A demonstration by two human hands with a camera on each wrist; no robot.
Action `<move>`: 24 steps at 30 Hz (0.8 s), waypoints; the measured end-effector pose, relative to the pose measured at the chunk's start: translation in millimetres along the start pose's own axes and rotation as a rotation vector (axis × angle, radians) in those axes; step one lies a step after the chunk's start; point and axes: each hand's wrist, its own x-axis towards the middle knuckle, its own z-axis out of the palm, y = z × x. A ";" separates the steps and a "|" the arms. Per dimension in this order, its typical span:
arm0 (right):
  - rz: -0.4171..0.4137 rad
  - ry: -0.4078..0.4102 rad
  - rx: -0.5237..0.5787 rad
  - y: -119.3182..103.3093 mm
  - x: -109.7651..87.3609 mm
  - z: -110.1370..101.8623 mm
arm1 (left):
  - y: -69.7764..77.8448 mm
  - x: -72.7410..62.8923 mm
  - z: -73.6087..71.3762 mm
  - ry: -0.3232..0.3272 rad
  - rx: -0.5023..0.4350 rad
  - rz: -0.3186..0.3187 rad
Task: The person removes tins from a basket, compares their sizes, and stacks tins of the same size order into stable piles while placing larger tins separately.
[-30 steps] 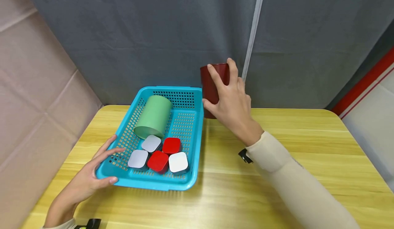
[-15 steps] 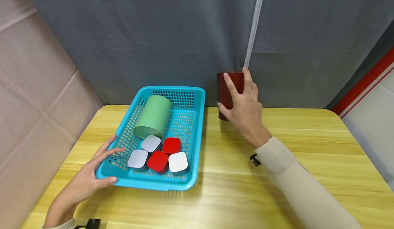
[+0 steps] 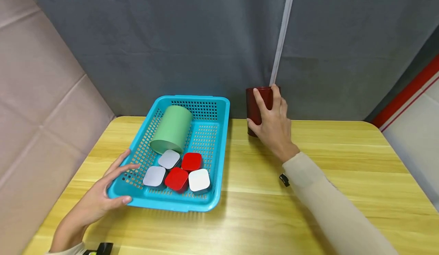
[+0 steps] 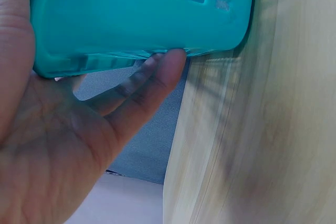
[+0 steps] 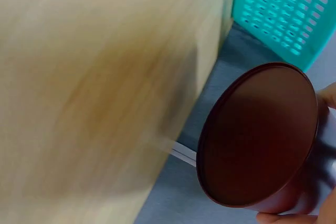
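My right hand (image 3: 276,129) grips a dark red cylindrical canister (image 3: 252,108) at the table's back edge, right of the blue plastic basket (image 3: 164,204). Its flat round base (image 5: 257,135) faces the right wrist camera, raised off the table. My left hand (image 3: 94,199) holds the basket's near left corner, thumb on the front rim and fingers along the left side. Inside the basket lies a light green cylinder (image 3: 173,129) on its side. Nearer the front are red blocks (image 3: 176,179) and several whitish-topped blocks (image 3: 199,180) with rounded corners.
The wooden table (image 3: 326,194) extends to the right of the basket. A grey curtain (image 3: 171,37) with a pale strip (image 3: 284,30) hangs behind the table. On the left stands a pinkish padded wall (image 3: 41,95).
My right hand has carried the dark red canister to the right, away from the basket's side, and a little lower. The left hand and the basket have stayed in place.
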 end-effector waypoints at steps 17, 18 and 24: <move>0.047 -0.031 0.065 0.7 -2.9 22.4 | 0.4 -0.1 0.4 -0.002 0.031 -0.014; 0.045 -0.029 0.070 0.5 -3.0 23.1 | 0.6 -0.2 0.5 -0.003 0.029 -0.013; 0.036 -0.015 0.087 -0.1 -3.3 25.9 | 1.9 -0.9 0.7 0.000 0.025 -0.020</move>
